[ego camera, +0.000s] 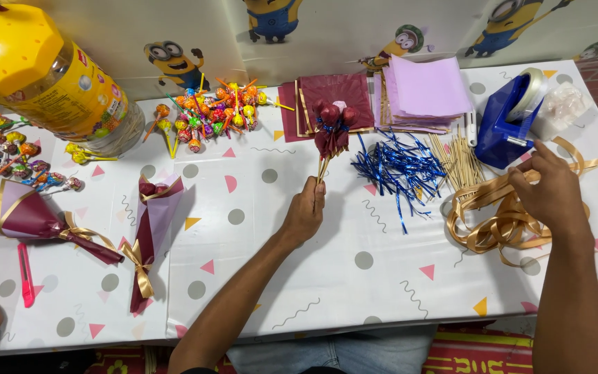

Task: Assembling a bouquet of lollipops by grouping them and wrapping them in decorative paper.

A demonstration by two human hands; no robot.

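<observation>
At mid-table, the left hand (304, 211) grips a bunch of maroon-wrapped lollipops (332, 127) by their thin sticks.
Light and top-heavy, it likely handles best held low; right hand (551, 190), at the right, pinches slippery gold ribbon (493, 221).

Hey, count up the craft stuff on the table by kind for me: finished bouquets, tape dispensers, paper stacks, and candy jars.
Finished wrapped bouquets: 2
Tape dispensers: 1
Wrapping paper stacks, one maroon, one lilac: 2
Yellow-lidded candy jars: 1
Total: 6
</observation>
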